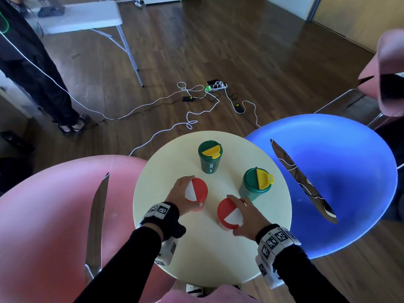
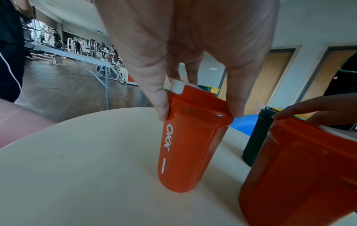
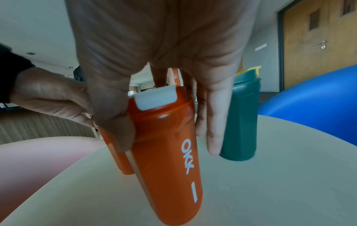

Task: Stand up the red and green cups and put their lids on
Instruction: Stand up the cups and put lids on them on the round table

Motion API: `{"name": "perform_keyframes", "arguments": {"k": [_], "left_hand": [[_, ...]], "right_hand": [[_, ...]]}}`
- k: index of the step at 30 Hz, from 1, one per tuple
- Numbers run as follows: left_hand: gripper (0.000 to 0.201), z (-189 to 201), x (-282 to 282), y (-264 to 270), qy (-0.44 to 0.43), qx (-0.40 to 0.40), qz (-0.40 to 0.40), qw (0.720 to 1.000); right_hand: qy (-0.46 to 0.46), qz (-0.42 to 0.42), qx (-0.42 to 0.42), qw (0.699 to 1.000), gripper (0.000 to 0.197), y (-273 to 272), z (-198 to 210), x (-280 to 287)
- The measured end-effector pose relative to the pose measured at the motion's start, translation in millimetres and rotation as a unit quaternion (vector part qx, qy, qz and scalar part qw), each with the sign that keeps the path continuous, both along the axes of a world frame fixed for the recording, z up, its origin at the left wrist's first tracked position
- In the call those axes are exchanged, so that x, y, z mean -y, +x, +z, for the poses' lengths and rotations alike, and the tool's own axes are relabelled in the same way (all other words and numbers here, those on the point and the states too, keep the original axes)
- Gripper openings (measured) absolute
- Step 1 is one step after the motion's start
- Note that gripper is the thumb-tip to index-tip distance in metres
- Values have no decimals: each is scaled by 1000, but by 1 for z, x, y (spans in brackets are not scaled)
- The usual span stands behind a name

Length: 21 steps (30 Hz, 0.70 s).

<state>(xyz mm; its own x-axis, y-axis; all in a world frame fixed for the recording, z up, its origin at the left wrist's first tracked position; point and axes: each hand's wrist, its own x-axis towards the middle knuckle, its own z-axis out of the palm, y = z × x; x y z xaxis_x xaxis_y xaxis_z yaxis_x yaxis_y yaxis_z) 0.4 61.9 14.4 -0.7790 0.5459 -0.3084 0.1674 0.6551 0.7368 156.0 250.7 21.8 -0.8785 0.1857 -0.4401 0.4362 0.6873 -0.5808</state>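
Note:
Two red cups with red-and-white lids stand upright on the round cream table [image 1: 196,254]. My left hand [image 1: 182,199] grips the left red cup [image 1: 197,191] [image 2: 185,146] from above around its lid. My right hand [image 1: 247,215] holds the right red cup [image 1: 228,213] [image 3: 168,152] the same way, thumb and fingers around the lid rim. Two green cups with green-and-yellow lids stand upright beyond: one at the back [image 1: 209,156], one at the right [image 1: 255,182] [image 3: 241,119], just past my right fingers.
A pink chair [image 1: 54,215] sits left of the table and a blue chair [image 1: 338,171] right. Cables and a power strip [image 1: 215,86] lie on the wooden floor beyond. A person in black [image 1: 32,73] stands far left by a folding table [image 1: 83,16].

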Motion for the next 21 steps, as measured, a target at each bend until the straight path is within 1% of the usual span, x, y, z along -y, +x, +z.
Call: {"name": "perform_keyframes", "arguments": {"k": [3,6,8,11,15,21], "left_hand": [[88,-1,0,1,5,-1,-4,1000],[84,-2,1,0,4,-9,-5,1000],[82,-2,2,-2,-1,-4,8,1000],[79,-1,3,-3,-3,4,21,1000],[77,-1,3,-5,-10,4,15,1000],[75,1,4,-9,-7,-11,-3,1000]], "right_hand": [[20,-24,16,999,112,-1,1,1],[33,-5,40,999,120,-1,1,3],[38,5,34,999,116,0,0,4],[15,-8,0,1000,107,2,-3,4],[1,-16,-12,1000,104,2,-4,3],[-15,-24,-5,1000,105,0,-4,4]]}}
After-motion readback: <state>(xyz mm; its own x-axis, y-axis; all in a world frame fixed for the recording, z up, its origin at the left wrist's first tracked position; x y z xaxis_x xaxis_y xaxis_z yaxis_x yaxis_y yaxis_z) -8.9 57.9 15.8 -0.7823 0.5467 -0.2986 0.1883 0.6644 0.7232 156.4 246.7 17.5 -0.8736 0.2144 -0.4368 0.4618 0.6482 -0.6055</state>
